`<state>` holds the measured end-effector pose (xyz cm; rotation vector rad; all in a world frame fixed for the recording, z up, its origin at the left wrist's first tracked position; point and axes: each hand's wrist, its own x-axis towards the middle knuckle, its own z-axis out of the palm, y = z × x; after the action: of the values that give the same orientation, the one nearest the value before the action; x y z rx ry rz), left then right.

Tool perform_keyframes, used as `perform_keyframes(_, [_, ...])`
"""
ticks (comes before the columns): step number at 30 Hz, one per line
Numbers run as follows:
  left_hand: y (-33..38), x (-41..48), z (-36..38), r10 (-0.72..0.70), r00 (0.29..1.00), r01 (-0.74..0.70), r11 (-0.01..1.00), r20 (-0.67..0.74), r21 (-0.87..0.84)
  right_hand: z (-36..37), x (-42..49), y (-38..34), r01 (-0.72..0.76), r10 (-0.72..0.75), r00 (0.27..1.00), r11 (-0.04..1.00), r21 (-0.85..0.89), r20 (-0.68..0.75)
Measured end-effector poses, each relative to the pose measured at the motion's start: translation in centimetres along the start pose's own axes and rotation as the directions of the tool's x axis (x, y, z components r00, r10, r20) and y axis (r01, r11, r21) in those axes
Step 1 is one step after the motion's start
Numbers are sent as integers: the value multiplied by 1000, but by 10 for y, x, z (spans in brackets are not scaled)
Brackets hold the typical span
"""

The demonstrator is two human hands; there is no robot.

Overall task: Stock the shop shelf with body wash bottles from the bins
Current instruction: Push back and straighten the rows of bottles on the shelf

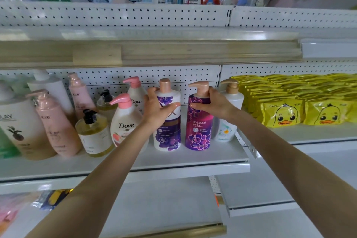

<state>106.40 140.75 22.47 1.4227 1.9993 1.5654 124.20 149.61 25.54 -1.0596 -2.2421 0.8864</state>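
Observation:
On the white middle shelf (pixel 193 158) stand two floral body wash bottles side by side. My left hand (pixel 157 108) wraps its fingers and thumb round the upper part of the white and purple bottle (pixel 167 133). My right hand (pixel 214 105) grips the shoulder of the magenta and purple pump bottle (pixel 198 131) from the right. Both bottles stand upright with a narrow gap between them. A white bottle with a gold pump (pixel 229 114) stands behind my right wrist. No bin is in view.
Two Dove bottles (pixel 125 121) with pink pumps, an amber bottle (pixel 94 135), pink bottles (pixel 56 121) and an Olay bottle (pixel 17 121) crowd the shelf to the left. Yellow duck packets (pixel 301 110) fill the shelf to the right. Another shelf (pixel 154 52) hangs close overhead.

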Motion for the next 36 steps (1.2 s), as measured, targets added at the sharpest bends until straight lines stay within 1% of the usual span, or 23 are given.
perform_keyframes(2, [-2, 1, 1, 4, 1000, -5, 1000, -3, -15, -10, -10, -1, 53, -53, 998, 998, -15, -34])
perform_keyframes(4, [-4, 1, 2, 1, 1000, -1, 1000, -9, -30, -26, -26, 1, 136, -146, 979, 987, -80, -141])
perform_keyframes(5, [-4, 1, 2, -3, 1000, 3, 999, -11, -32, -36, -32, 5, 180, -203, 956, 976, -120, -211])
perform_keyframes(7, [-4, 2, 3, -12, 1000, 11, 999, -11, -42, -56, -45, 13, 250, -319, 885, 940, -231, -341])
perform_keyframes(8, [-5, 3, 3, -14, 1000, 13, 999, -12, -48, -65, -50, 17, 252, -344, 853, 930, -268, -391])
perform_keyframes(9, [-5, 3, 4, -14, 1000, 14, 999, -9, -51, -74, -52, 23, 230, -331, 842, 935, -270, -427])
perform_keyframes(10, [-6, 3, 4, -17, 1000, 16, 998, -9, -54, -81, -53, 28, 193, -281, 853, 953, -235, -440])
perform_keyframes(12, [-7, 4, 5, -25, 1000, 25, 998, -7, -55, -89, -48, 44, 80, -118, 907, 991, -110, -403])
perform_keyframes(14, [-7, 4, 4, -32, 999, 32, 998, -7, -50, -89, -41, 58, -51, 52, 948, 999, 13, -314])
perform_keyframes(15, [-7, 4, 4, -36, 999, 35, 998, -7, -46, -86, -37, 64, -96, 110, 957, 993, 62, -269])
perform_keyframes(17, [-8, 5, 4, -45, 999, 45, 998, -7, -49, -77, -30, 68, -113, 152, 967, 975, 189, -206])
perform_keyframes(19, [-9, 5, 3, -52, 999, 52, 998, -8, -44, -71, -25, 64, -82, 137, 978, 946, 313, -159])
perform_keyframes(21, [-9, 6, 3, -61, 998, 61, 997, -2, -45, -65, -17, 60, -65, 115, 987, 927, 369, -116])
perform_keyframes(24, [-10, 7, 4, -60, 998, 60, 997, -2, -58, -58, -4, 78, -19, 50, 996, 931, 366, -75])
perform_keyframes(27, [-12, 7, 4, -55, 998, 54, 997, -4, -60, -56, -3, 79, -32, 74, 992, 930, 367, -103])
perform_keyframes(30, [-12, 7, 1, -81, 997, 82, 996, 15, -46, -55, -5, 72, -37, 81, 987, 957, 288, -142])
perform_keyframes(32, [-12, 7, 0, -89, 996, 90, 995, 21, -44, -54, -6, 70, -25, 60, 989, 968, 250, -133])
perform_keyframes(36, [-12, 6, 1, -91, 996, 91, 995, 14, -48, -56, -12, 71, -5, 31, 995, 965, 261, -93])
